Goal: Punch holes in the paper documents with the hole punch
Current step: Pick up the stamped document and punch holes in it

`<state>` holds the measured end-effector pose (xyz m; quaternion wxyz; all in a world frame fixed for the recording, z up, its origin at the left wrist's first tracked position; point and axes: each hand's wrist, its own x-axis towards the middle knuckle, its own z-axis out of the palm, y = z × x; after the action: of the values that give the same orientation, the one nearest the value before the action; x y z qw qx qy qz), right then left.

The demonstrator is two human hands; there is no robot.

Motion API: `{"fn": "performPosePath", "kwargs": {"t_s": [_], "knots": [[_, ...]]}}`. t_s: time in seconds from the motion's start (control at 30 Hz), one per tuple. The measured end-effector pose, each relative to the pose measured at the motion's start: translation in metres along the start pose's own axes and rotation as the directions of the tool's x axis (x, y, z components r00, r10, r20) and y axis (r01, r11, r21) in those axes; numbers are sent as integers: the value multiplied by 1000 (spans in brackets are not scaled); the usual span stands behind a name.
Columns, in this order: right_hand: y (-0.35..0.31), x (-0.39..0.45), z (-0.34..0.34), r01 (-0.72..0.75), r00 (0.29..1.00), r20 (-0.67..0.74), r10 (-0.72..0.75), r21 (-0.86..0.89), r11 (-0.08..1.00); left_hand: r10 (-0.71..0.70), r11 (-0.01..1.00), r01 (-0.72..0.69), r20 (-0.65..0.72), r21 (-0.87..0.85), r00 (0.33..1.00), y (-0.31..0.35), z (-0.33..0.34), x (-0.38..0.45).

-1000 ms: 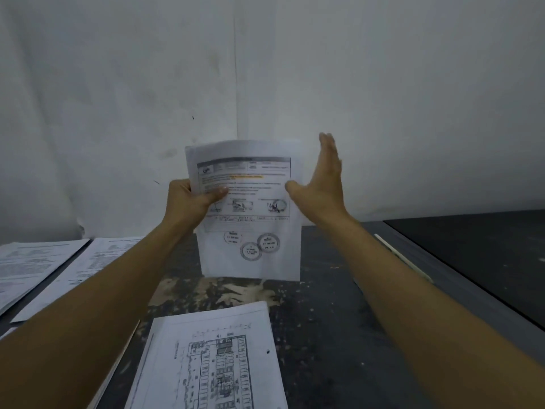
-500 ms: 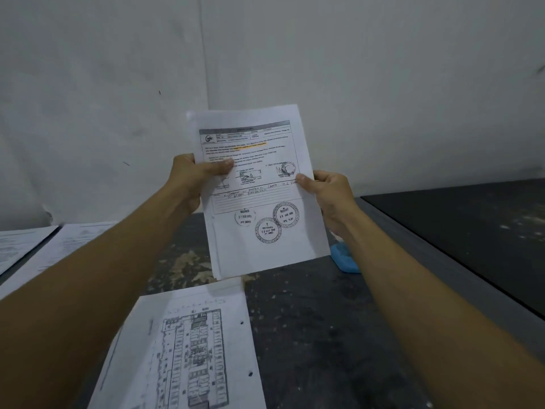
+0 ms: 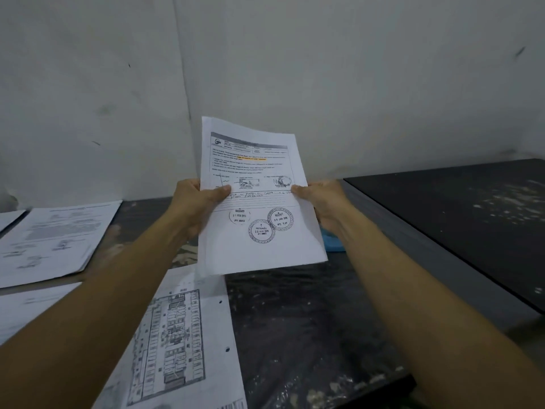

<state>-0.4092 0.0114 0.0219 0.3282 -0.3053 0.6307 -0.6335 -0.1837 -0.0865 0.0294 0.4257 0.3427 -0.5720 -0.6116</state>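
The dark, paint-flecked surface (image 3: 309, 335) carries several paper sheets. Nearest lies a floor-plan sheet (image 3: 182, 335), already showing two punched holes (image 3: 227, 349) along its right edge, so at least one document appears done. A further stack (image 3: 56, 237) lies at left; whether it is punched cannot be told. A stamped document (image 3: 259, 202) is held upright above the surface, unpunched as far as visible. Left hand (image 3: 194, 205) and right hand (image 3: 321, 202) pinch its side edges, fingers clenched on paper. A blue object (image 3: 334, 243), possibly the punch, sits behind it.
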Motion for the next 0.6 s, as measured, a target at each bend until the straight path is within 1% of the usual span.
{"fn": "performPosePath", "kwargs": {"t_s": [0.1,0.17,0.2,0.3,0.4,0.47,0.53,0.6], "knots": [[-3,-4,-8,25,999,-31,-30,-161,987,-62,997,62,-20,37,998,-9,1,1],[-8,-3,-15,69,992,-82,-95,-274,959,-119,991,121,-33,53,992,-17,2,2],[-11,-1,-18,102,982,-115,-150,-349,932,-149,987,151,-37,61,988,-22,2,3],[-21,9,-31,218,918,-168,-358,-539,813,-239,964,241,-27,112,971,-35,4,6],[-27,16,-42,308,826,-169,-538,-663,682,-326,938,323,7,125,945,-48,8,8],[-24,20,-49,311,811,-132,-570,-728,611,-367,923,361,24,132,930,-54,13,11],[-15,28,-54,307,835,-79,-545,-755,579,-391,914,383,31,133,920,-59,19,15],[-7,35,-60,290,866,-47,-498,-764,576,-404,909,396,38,131,914,-64,27,20]]}}
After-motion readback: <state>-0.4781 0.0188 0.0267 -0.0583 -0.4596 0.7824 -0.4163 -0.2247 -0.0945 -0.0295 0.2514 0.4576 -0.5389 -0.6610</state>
